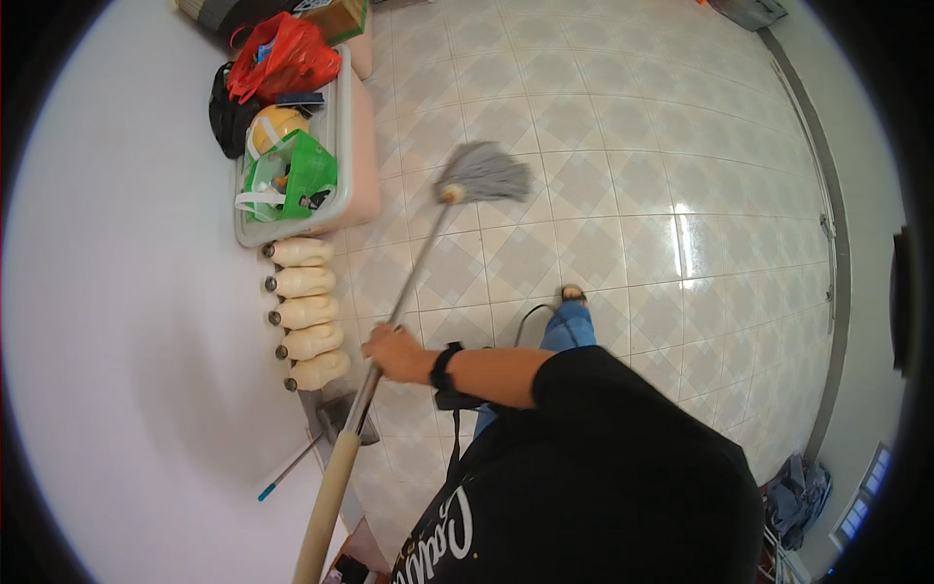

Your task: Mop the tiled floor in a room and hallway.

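Observation:
My right hand (398, 354) grips the metal pole of a string mop (419, 274), with the arm reaching across to the left. A black band is around that wrist. The pole slants from the lower left, where it has a beige sleeve (328, 496), up to the mop head. Grey strands of the mop head (490, 173) lie spread to the right on the tiled floor (591, 190), slightly blurred. My left hand is out of view.
Along the left wall, several cream jugs (303, 312) stand in a row beside a plastic storage bin (357, 160) topped with a red bag (288, 62) and a green bag (299, 171). A dustpan (332, 416) sits beyond the pole. My sandalled foot (574, 293) is on the floor.

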`<action>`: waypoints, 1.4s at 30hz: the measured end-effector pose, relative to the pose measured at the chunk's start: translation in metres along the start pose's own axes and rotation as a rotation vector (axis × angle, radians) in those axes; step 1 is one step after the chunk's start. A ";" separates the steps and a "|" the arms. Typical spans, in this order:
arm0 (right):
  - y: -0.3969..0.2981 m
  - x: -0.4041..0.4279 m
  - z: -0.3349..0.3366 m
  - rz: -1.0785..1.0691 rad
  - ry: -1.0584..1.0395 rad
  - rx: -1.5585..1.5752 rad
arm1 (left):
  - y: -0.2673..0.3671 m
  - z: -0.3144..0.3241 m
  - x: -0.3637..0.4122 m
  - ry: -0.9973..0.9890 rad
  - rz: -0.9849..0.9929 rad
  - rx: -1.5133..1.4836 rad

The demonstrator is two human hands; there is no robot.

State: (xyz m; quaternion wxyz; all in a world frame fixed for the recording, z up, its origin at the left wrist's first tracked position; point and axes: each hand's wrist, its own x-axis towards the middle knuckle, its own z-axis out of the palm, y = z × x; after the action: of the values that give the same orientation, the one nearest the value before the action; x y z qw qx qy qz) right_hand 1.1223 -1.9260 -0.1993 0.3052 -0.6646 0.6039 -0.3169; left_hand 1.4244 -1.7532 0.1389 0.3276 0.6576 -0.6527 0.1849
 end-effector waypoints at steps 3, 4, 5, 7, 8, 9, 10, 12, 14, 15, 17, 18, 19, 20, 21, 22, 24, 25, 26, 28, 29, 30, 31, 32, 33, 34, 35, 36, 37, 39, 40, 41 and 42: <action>-0.033 0.021 0.021 -0.068 -0.111 0.080 | 0.012 -0.034 -0.023 0.030 -0.220 -0.396; -0.040 0.025 0.027 -0.095 -0.128 0.075 | 0.039 -0.029 -0.018 0.035 -0.226 -0.405; -0.036 0.027 0.032 -0.102 -0.140 0.069 | 0.076 -0.007 -0.003 -0.095 -0.069 -0.660; -0.038 0.031 0.030 -0.113 -0.197 0.042 | 0.104 0.003 0.007 -0.221 0.103 -0.911; -0.039 0.031 0.026 -0.122 -0.257 0.024 | 0.107 0.004 0.010 -0.193 0.054 -1.005; -0.040 0.032 0.022 -0.123 -0.285 0.054 | 0.108 0.004 0.012 -0.168 0.003 -1.097; -0.041 0.034 0.022 -0.122 -0.258 0.014 | 0.109 0.004 0.015 -0.148 -0.047 -1.193; -0.041 0.029 0.015 -0.110 -0.192 -0.039 | 0.103 0.001 0.024 -0.120 -0.163 -1.371; -0.036 0.020 -0.003 -0.085 -0.135 -0.087 | 0.094 -0.003 0.039 -0.154 -0.207 -1.366; -0.030 0.015 -0.015 -0.077 -0.123 -0.088 | 0.099 -0.001 0.043 -0.164 -0.198 -1.375; -0.013 0.000 -0.045 -0.071 -0.169 -0.121 | 0.113 0.006 0.049 0.106 -0.394 -1.260; 0.001 -0.007 -0.058 -0.075 -0.152 -0.095 | 0.120 0.009 0.050 0.099 -0.455 -1.241; 0.015 -0.015 -0.074 -0.080 -0.153 -0.078 | 0.129 0.014 0.053 0.098 -0.451 -1.264; 0.030 -0.026 -0.090 -0.062 -0.122 -0.075 | 0.140 0.021 0.056 0.118 -0.450 -1.208; 0.048 -0.039 -0.104 -0.043 -0.098 -0.081 | 0.158 0.031 0.055 0.142 -0.461 -1.155; 0.064 -0.052 -0.115 -0.030 -0.041 -0.095 | 0.185 0.042 0.056 0.185 -0.525 -1.165; 0.086 -0.085 -0.150 0.037 -0.034 -0.113 | 0.207 0.055 0.049 0.253 -0.596 -1.189; 0.106 -0.106 -0.159 0.069 0.017 -0.120 | 0.201 0.072 0.044 0.133 -0.523 -1.107; 0.123 -0.127 -0.170 0.120 -0.018 -0.168 | 0.191 0.092 0.037 0.016 -0.451 -1.017; 0.154 -0.176 -0.193 0.245 0.058 -0.183 | 0.180 0.129 0.013 -0.080 -0.393 -0.925; 0.175 -0.198 -0.197 0.284 0.063 -0.252 | 0.176 0.149 -0.004 -0.408 -0.485 -1.346; 0.195 -0.224 -0.206 0.332 0.049 -0.300 | 0.186 0.167 -0.018 -0.761 -0.551 -1.757; 0.213 -0.250 -0.213 0.362 0.047 -0.332 | 0.193 0.175 -0.036 -0.919 -0.592 -1.906; 0.236 -0.274 -0.218 0.391 0.039 -0.359 | 0.211 0.179 -0.052 -1.085 -0.653 -2.020; 0.262 -0.308 -0.220 0.447 0.078 -0.375 | 0.248 0.181 -0.070 -1.063 -0.689 -1.880; 0.288 -0.336 -0.222 0.551 0.097 -0.439 | 0.288 0.184 -0.089 -1.049 -0.721 -1.744; 0.299 -0.358 -0.226 0.634 0.110 -0.417 | 0.309 0.182 -0.096 -1.143 -0.391 -1.418; 0.295 -0.361 -0.233 0.799 0.058 -0.378 | 0.310 0.190 -0.115 -1.149 -0.764 -1.634; 0.297 -0.373 -0.234 0.842 0.171 -0.316 | 0.321 0.195 -0.119 -1.236 -0.738 -1.695; 0.304 -0.399 -0.239 0.805 0.319 -0.338 | 0.338 0.205 -0.119 -1.333 -0.616 -1.715; 0.303 -0.403 -0.242 0.784 0.315 -0.302 | 0.338 0.205 -0.110 -1.425 -0.482 -1.709; 0.291 -0.401 -0.243 0.777 0.339 -0.278 | 0.332 0.205 -0.104 -1.520 -0.350 -1.700; 0.275 -0.390 -0.242 0.786 0.378 -0.320 | 0.325 0.201 -0.100 -1.490 -0.395 -1.661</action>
State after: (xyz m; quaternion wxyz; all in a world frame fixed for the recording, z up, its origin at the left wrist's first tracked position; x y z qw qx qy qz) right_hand 0.7361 -1.5660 -0.2880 0.1805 -0.3547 0.8963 -0.1958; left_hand 1.0614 -1.7927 -0.0109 0.2158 0.2743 -0.4908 -0.7983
